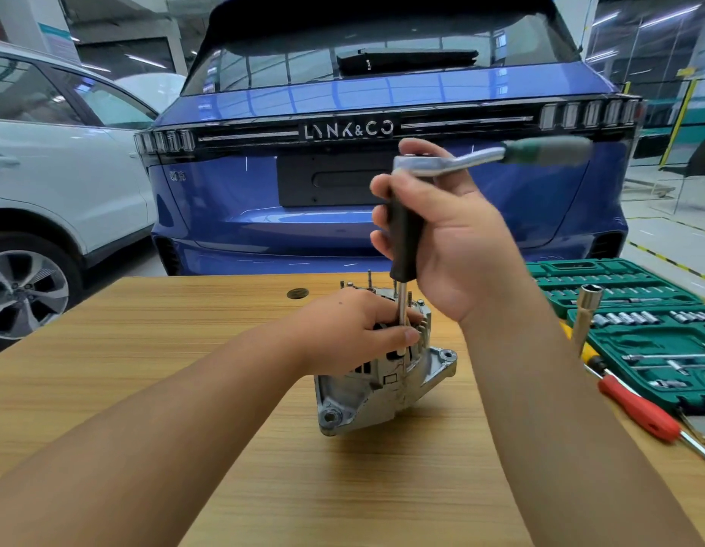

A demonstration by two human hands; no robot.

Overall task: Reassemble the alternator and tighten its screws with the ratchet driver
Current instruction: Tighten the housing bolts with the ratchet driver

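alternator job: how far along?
Done: the alternator housing looks closed up and stands on the table. In hand: the right hand grips the driver upright, ratchet on top, shaft down at a screw; the left hand steadies the alternator and shaft. Left: studs still stick up on top; how many screws are tight can't be told.

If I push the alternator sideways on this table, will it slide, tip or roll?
The alternator looks like cast metal, so probably heavy for its size. It rests leaning on its mounting ears, so it may rock or tip rather than roll. The left hand holds its top, which suggests it needs steadying.
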